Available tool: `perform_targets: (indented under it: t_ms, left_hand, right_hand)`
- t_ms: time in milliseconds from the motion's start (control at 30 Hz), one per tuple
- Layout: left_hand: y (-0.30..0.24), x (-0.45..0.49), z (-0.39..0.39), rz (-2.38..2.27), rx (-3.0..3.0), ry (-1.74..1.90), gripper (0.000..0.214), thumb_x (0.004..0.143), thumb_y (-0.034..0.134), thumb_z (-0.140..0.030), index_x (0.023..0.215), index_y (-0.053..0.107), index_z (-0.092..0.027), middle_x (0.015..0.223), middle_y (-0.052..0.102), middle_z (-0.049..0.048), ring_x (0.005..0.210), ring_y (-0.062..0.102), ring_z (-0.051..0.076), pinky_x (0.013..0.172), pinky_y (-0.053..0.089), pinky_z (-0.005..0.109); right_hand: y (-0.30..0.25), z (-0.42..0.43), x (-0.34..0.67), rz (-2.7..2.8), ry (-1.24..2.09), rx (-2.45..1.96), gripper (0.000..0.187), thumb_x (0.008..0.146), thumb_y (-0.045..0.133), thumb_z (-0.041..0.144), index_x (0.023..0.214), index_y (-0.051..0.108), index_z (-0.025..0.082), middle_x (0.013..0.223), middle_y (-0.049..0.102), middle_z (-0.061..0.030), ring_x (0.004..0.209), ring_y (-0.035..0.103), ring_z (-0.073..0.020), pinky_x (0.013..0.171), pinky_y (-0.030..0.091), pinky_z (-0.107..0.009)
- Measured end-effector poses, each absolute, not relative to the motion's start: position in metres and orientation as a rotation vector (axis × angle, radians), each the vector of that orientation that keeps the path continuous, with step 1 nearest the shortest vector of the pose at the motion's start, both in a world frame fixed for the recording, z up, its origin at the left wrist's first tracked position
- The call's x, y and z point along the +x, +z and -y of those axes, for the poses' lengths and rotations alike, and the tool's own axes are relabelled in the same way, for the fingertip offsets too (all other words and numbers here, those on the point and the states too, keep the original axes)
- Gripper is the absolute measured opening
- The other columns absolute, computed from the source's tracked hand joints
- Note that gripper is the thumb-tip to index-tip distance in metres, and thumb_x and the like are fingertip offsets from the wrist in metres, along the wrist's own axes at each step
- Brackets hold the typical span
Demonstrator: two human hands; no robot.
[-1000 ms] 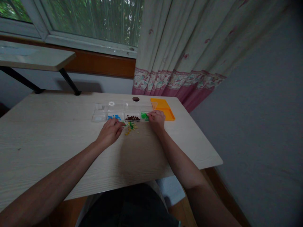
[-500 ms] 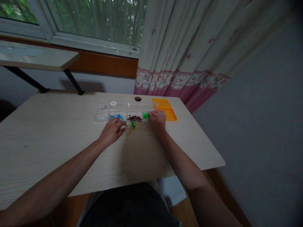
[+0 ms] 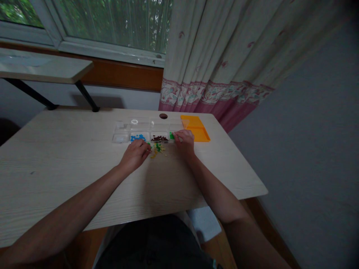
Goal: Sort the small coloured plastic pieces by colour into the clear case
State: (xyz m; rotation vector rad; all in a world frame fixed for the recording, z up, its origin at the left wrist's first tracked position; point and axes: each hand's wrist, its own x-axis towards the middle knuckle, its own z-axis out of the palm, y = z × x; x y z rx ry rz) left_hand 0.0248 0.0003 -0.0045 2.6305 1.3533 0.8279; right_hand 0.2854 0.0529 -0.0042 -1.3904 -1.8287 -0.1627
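A clear plastic divided box (image 3: 121, 138) lies open on the desk. Its front compartments hold small blue pieces (image 3: 137, 138), dark brown pieces (image 3: 159, 138) and green pieces (image 3: 171, 135). Just in front of it, a loose pile of small green and yellow pieces (image 3: 158, 148) is on the desktop. My left hand (image 3: 134, 154) is at the left side of this pile, thumb and fingertips together; whatever they pinch is too small to name. My right hand (image 3: 185, 143) reaches to the green compartment with its fingertips drawn together, partly covering it. I cannot make out what is between them.
An orange plastic tray (image 3: 200, 134) sits right of the box, behind my right hand. A round hole (image 3: 163, 116) is near the desk's back edge. At the back left stands a raised shelf (image 3: 64, 71) on black legs. A curtain (image 3: 196, 74) hangs behind the desk.
My left thumb and fingers have closed together beside the pile. My right hand has shifted slightly left over the green compartment.
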Motion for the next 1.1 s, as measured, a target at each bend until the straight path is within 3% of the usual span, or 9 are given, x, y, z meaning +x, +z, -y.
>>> perform_targets:
  t_ms: [267,500,733,1100]
  left_hand:
    - [-0.01,0.025,-0.006,-1.385,2.506,0.951,0.024,0.097,0.046,-0.033,0.086,0.06,-0.017,0.086,0.058,0.0077,0.085,0.053,0.022,0.079,0.044,0.037]
    - [-0.009,0.03,-0.006,-1.312,2.039,1.15,0.035,0.096,0.044,-0.045,0.078,0.059,-0.019,0.073,0.055,0.0016,0.071,0.052,0.016,0.064,0.042,0.028]
    - [-0.008,0.034,-0.003,-1.252,1.899,1.148,0.041,0.095,0.042,-0.052,0.08,0.062,-0.018,0.077,0.059,0.0029,0.076,0.056,0.018,0.072,0.046,0.03]
    - [-0.003,0.034,0.003,-1.284,1.901,1.207,0.043,0.094,0.045,-0.055,0.07,0.052,-0.02,0.071,0.052,0.0004,0.068,0.049,0.015,0.065,0.042,0.028]
  right_hand:
    - [0.008,-0.037,0.274,1.997,-0.153,-1.306,0.022,0.095,0.055,0.035,0.094,0.075,0.025,0.094,0.071,-0.0034,0.098,0.056,-0.0203,0.092,0.036,-0.037]
    - [0.01,-0.011,0.235,2.217,-0.147,-0.923,0.018,0.094,0.059,0.035,0.104,0.073,0.03,0.095,0.071,-0.0015,0.1,0.057,-0.0185,0.104,0.033,-0.039]
    - [0.009,-0.003,0.225,2.189,-0.181,-0.857,0.014,0.093,0.062,0.033,0.102,0.073,0.031,0.093,0.07,-0.0006,0.1,0.056,-0.0182,0.101,0.035,-0.038]
    - [0.009,0.001,0.225,2.194,-0.224,-0.828,0.013,0.094,0.059,0.031,0.098,0.072,0.032,0.09,0.071,0.0014,0.097,0.058,-0.017,0.104,0.035,-0.038]
